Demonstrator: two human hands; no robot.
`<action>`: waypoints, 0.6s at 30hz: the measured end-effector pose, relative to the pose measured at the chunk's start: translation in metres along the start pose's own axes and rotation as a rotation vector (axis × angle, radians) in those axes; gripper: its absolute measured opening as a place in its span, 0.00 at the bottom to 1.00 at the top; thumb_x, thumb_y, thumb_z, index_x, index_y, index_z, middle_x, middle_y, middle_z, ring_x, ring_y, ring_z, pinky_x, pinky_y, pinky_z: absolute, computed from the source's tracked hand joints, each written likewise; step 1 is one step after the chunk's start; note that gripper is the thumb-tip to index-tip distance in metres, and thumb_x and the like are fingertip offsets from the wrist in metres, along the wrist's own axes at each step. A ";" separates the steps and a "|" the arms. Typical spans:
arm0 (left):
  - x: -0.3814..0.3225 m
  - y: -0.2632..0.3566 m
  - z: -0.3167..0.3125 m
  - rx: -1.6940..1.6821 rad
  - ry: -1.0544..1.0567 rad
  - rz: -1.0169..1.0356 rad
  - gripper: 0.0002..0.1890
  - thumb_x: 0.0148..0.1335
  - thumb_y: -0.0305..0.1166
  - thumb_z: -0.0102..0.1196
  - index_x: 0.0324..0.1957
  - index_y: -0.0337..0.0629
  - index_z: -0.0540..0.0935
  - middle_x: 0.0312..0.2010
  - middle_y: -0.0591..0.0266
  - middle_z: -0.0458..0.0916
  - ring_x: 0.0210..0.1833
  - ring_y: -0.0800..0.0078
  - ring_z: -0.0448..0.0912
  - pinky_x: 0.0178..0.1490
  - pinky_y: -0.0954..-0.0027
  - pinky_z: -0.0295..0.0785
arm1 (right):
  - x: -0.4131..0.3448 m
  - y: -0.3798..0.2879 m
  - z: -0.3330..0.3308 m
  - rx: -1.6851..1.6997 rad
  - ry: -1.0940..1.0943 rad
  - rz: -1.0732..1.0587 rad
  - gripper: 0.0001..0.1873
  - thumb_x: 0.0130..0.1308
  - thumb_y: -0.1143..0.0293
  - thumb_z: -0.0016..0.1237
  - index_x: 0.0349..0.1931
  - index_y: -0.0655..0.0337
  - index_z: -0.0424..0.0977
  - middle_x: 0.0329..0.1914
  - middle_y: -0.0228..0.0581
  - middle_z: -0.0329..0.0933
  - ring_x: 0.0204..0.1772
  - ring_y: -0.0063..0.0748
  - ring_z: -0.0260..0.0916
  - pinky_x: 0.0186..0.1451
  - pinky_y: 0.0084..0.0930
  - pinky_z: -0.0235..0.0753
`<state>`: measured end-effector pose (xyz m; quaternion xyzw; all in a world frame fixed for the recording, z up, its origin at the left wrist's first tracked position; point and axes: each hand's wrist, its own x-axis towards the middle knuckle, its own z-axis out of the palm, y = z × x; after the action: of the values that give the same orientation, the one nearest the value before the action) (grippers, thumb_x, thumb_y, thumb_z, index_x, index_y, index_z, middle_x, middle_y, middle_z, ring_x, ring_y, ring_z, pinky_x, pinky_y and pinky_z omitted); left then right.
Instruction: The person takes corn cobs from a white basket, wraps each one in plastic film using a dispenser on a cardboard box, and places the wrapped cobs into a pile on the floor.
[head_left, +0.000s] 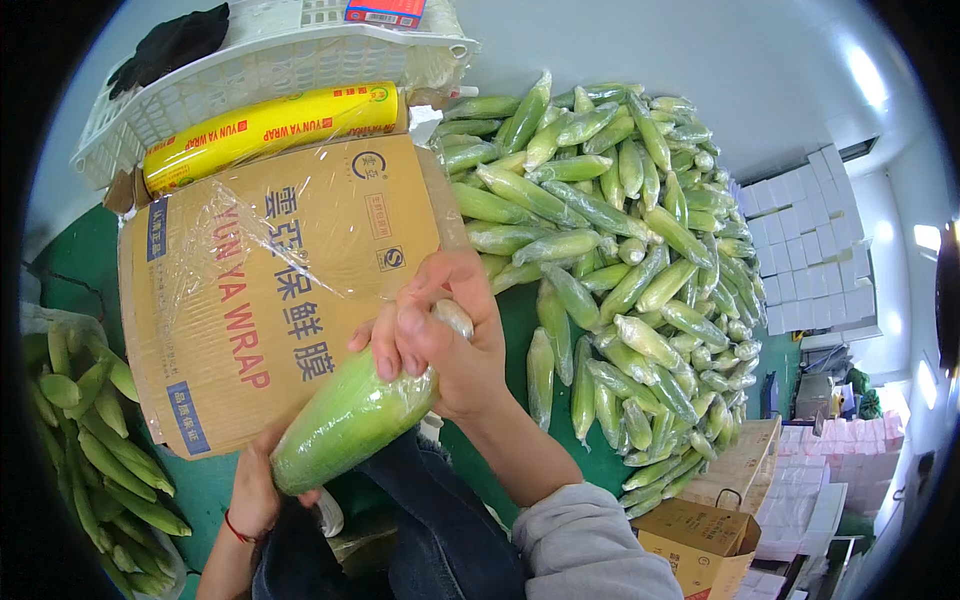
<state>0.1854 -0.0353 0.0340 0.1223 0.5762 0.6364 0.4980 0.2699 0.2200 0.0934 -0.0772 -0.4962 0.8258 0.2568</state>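
An ear of corn in its green husk (341, 420), covered in shiny plastic film, is held aslant between both hands above the lap. My left hand (262, 472) grips its lower left end, with most of the fingers hidden under it. At the upper right end, my right hand (442, 337) closes its fingers around the narrow, film-covered tip. Just beyond the hands lies a cardboard box (202, 292) with printing and creased clear film on top. A yellow roll of plastic wrap (270, 135) rests along the box's far edge.
Many film-wrapped ears of corn (570, 202) are heaped at the right. More husked ears (112, 450) lie in a bag at the left. Behind the roll stands a white plastic basket (300, 64) with a black cloth (169, 49). An opened carton (697, 540) is at lower right.
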 end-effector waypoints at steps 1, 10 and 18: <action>-0.001 0.002 -0.008 0.326 -0.106 0.214 0.36 0.62 0.48 0.55 0.62 0.29 0.64 0.45 0.46 0.77 0.45 0.57 0.78 0.47 0.63 0.71 | 0.002 -0.001 -0.002 0.082 0.003 0.007 0.32 0.66 0.51 0.47 0.67 0.50 0.55 0.28 0.36 0.70 0.35 0.37 0.73 0.53 0.49 0.72; 0.079 0.066 0.085 1.058 -0.317 0.689 0.33 0.52 0.37 0.64 0.63 0.51 0.71 0.58 0.46 0.69 0.54 0.51 0.73 0.57 0.55 0.67 | -0.040 0.050 -0.016 0.267 0.358 0.114 0.30 0.66 0.46 0.44 0.61 0.55 0.62 0.54 0.38 0.72 0.54 0.38 0.73 0.60 0.44 0.72; 0.038 0.019 -0.035 1.243 0.010 0.778 0.21 0.53 0.29 0.62 0.52 0.47 0.79 0.50 0.56 0.75 0.53 0.58 0.74 0.54 0.59 0.69 | 0.019 -0.119 -0.299 -0.226 0.926 -0.248 0.25 0.71 0.52 0.43 0.59 0.61 0.67 0.59 0.44 0.70 0.56 0.40 0.69 0.61 0.36 0.69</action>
<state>0.1329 -0.0239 0.0235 0.5752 0.7479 0.3234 0.0722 0.4092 0.5071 0.0496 -0.4040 -0.4220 0.6088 0.5368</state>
